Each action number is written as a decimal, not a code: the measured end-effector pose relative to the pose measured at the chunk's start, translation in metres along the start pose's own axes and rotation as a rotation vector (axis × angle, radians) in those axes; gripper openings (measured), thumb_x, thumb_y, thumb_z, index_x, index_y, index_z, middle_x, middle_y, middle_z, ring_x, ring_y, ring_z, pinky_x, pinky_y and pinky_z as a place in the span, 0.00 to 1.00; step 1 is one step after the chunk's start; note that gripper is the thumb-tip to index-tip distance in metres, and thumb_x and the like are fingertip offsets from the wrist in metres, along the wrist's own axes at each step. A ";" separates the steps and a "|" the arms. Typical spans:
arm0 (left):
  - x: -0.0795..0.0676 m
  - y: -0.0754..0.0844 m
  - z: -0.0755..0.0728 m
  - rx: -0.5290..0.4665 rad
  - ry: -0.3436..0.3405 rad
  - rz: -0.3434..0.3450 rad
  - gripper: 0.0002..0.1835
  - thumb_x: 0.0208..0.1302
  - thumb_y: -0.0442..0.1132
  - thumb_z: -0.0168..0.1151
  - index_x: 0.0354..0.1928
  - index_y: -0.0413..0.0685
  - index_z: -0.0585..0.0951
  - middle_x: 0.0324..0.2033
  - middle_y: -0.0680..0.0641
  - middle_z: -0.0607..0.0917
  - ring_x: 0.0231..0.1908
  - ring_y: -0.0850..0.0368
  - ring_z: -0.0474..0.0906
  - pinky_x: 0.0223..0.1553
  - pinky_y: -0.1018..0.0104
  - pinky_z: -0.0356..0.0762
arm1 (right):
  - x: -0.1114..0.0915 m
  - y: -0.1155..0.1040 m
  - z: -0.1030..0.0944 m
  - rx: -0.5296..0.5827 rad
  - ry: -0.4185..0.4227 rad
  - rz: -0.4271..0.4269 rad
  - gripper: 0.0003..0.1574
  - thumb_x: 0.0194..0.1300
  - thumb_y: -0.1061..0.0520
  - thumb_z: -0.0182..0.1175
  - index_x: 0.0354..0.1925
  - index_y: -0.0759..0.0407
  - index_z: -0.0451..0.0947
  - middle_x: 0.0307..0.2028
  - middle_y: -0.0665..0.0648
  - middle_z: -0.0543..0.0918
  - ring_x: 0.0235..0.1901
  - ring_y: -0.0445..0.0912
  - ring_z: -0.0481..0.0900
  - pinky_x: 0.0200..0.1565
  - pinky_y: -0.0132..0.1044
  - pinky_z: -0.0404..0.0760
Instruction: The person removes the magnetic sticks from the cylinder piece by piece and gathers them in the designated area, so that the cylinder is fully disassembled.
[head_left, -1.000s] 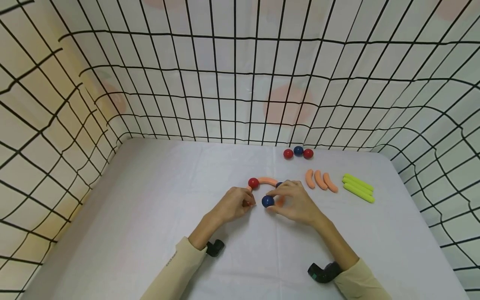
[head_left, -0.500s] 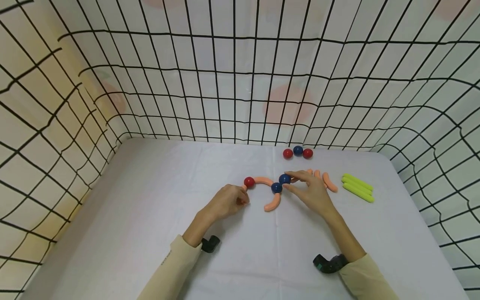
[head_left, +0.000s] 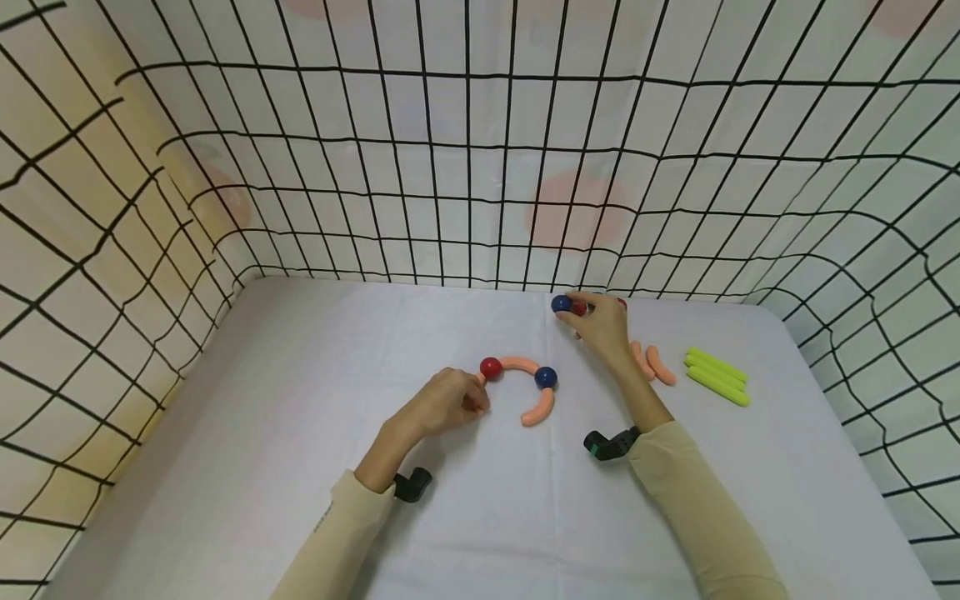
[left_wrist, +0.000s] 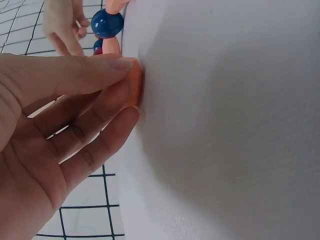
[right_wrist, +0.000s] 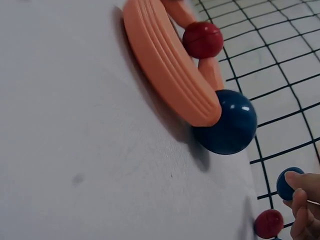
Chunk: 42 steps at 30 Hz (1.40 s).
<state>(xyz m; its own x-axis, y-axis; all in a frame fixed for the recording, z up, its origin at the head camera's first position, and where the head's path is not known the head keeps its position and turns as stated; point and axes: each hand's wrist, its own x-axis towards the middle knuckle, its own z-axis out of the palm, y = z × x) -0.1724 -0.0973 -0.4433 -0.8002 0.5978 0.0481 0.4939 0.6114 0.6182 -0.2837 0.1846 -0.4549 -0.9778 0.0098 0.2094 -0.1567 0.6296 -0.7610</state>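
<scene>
My left hand [head_left: 450, 402] pinches the near end of an orange curved magnetic stick [left_wrist: 135, 85], mostly hidden by its fingers in the head view. From that stick an arc runs across the table: a red ball [head_left: 491, 368], another orange curved stick [head_left: 518, 363], a blue ball [head_left: 546, 377] and a last curved stick [head_left: 537, 408] bending toward the front. At the back of the table my right hand [head_left: 602, 323] holds a loose blue ball [head_left: 561, 304] between thumb and fingers. The ball is at the left end of a row, beside a red ball [right_wrist: 269, 223] that the hand partly covers.
Right of the arc lie orange curved sticks [head_left: 661, 366], partly behind the right wrist. Further right are several lime-green straight sticks [head_left: 716, 377] side by side. Black wire mesh [head_left: 470, 200] encloses the white table [head_left: 315, 350] at the back and sides.
My right hand has carried the blue ball away from the arc, up to the row at the back. My left hand has slid slightly left, and the arc has shifted with it.
</scene>
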 end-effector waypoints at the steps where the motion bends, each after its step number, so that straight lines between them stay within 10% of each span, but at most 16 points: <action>1: 0.000 0.000 0.000 -0.002 0.001 -0.007 0.04 0.59 0.24 0.72 0.33 0.38 0.91 0.35 0.46 0.91 0.34 0.60 0.82 0.37 0.77 0.79 | 0.004 0.000 0.003 -0.023 0.005 0.010 0.27 0.64 0.56 0.74 0.60 0.62 0.84 0.44 0.70 0.90 0.11 0.45 0.79 0.15 0.25 0.66; 12: 0.000 -0.004 -0.001 0.015 0.033 -0.035 0.04 0.60 0.23 0.72 0.32 0.37 0.91 0.31 0.44 0.90 0.32 0.59 0.79 0.35 0.75 0.77 | 0.020 -0.005 0.025 -0.140 0.036 0.078 0.27 0.63 0.55 0.73 0.60 0.58 0.85 0.55 0.61 0.88 0.45 0.57 0.84 0.37 0.40 0.73; 18: -0.001 -0.004 -0.001 0.031 0.041 -0.032 0.05 0.59 0.23 0.72 0.32 0.38 0.90 0.30 0.46 0.89 0.31 0.59 0.78 0.34 0.75 0.76 | 0.022 -0.002 0.027 -0.150 0.034 0.072 0.26 0.62 0.57 0.73 0.58 0.61 0.85 0.55 0.63 0.88 0.47 0.57 0.83 0.39 0.40 0.71; 32: -0.001 -0.004 -0.001 0.025 0.033 -0.027 0.05 0.59 0.22 0.71 0.31 0.37 0.90 0.29 0.46 0.88 0.30 0.60 0.76 0.33 0.75 0.75 | 0.023 0.007 0.028 -0.108 0.034 0.058 0.27 0.62 0.57 0.74 0.59 0.60 0.84 0.54 0.61 0.89 0.10 0.33 0.72 0.30 0.32 0.70; 39: -0.001 -0.002 -0.002 0.015 0.028 -0.045 0.03 0.60 0.24 0.72 0.32 0.37 0.90 0.30 0.46 0.88 0.31 0.60 0.76 0.34 0.76 0.75 | 0.022 0.008 0.025 -0.089 0.022 0.032 0.28 0.62 0.57 0.74 0.60 0.61 0.83 0.55 0.62 0.88 0.18 0.45 0.79 0.25 0.32 0.66; 42: -0.001 -0.002 -0.002 0.010 0.028 -0.042 0.03 0.59 0.24 0.73 0.32 0.37 0.90 0.29 0.46 0.88 0.30 0.60 0.76 0.33 0.76 0.74 | 0.019 0.008 0.022 -0.085 0.014 0.016 0.29 0.63 0.57 0.73 0.62 0.62 0.82 0.57 0.63 0.87 0.38 0.58 0.88 0.32 0.38 0.75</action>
<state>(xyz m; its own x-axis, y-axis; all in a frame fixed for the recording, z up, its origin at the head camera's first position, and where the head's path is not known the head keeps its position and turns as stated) -0.1732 -0.1006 -0.4428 -0.8294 0.5568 0.0449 0.4633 0.6407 0.6123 -0.3067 0.1726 -0.4706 -0.9779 0.0315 0.2066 -0.1275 0.6932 -0.7094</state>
